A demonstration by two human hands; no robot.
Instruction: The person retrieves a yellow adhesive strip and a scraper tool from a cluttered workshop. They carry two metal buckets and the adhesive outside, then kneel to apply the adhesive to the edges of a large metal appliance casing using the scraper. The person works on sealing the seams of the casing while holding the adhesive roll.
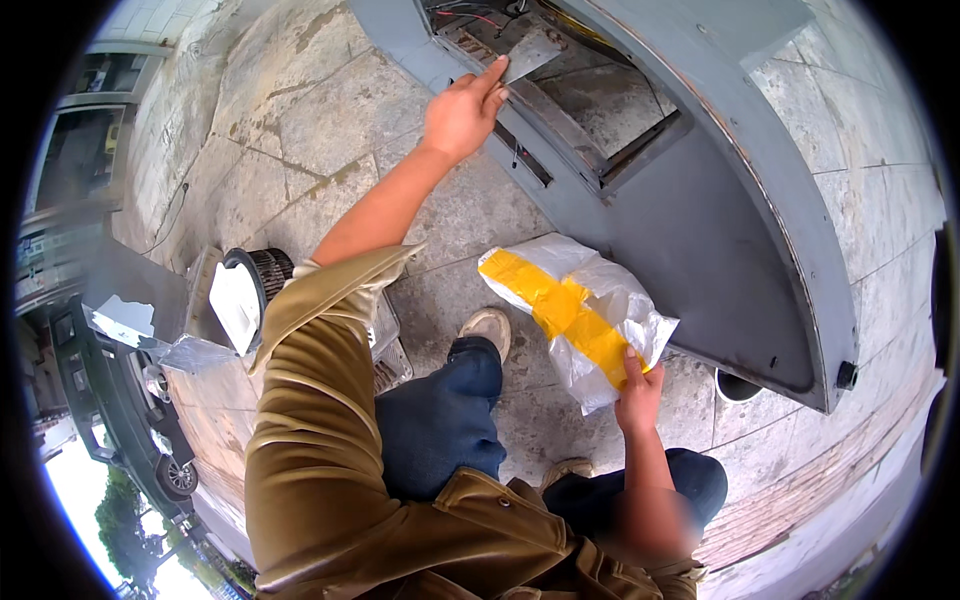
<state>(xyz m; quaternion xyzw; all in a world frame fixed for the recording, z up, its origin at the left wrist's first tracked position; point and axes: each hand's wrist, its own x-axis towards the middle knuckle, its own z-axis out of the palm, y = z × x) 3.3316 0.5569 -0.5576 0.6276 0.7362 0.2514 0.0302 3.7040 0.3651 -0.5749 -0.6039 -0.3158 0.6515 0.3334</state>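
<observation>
My left hand (465, 112) reaches forward to the grey metal cabinet (690, 225), its index finger stretched along a flat grey metal piece (535, 52) that flares outward like a scraper blade. The other fingers are curled, and whatever lies under the palm is hidden. That piece is over the rectangular opening in the cabinet, where red and dark wires (475, 14) show. Lower down, my right hand (640, 395) grips the near corner of a crumpled white plastic package (600, 265) crossed by wide yellow tape. The package hangs beside the cabinet, above my feet.
Stone slabs (325, 120) pave the ground. To the left are a dark slatted round part (268, 268) and sheet-metal pieces (150, 275). A round white-rimmed container (738, 388) sits by the cabinet's near end. A dark green vehicle (120, 400) stands farther left.
</observation>
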